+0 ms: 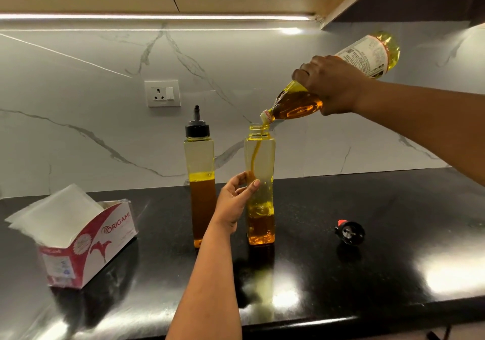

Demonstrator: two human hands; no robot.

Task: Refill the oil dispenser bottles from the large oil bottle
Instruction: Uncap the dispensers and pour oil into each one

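My right hand [332, 85] grips the large oil bottle [367, 56] and holds it tilted, mouth down over the open dispenser bottle [260, 161]. A thin stream of oil runs into that bottle, which holds oil in its lower part. My left hand [233, 203] holds this dispenser bottle at mid height, thumb and fingers around it. A second dispenser bottle [199, 171] with a black spout cap stands upright just to the left, about a third full. The removed black cap [350, 232] with a red tip lies on the counter to the right.
A red and white tissue box [89, 242] with white sheets sticking out stands at the left on the black counter [367, 269]. A wall socket [162, 93] sits on the marble backsplash. Wooden cabinets hang overhead.
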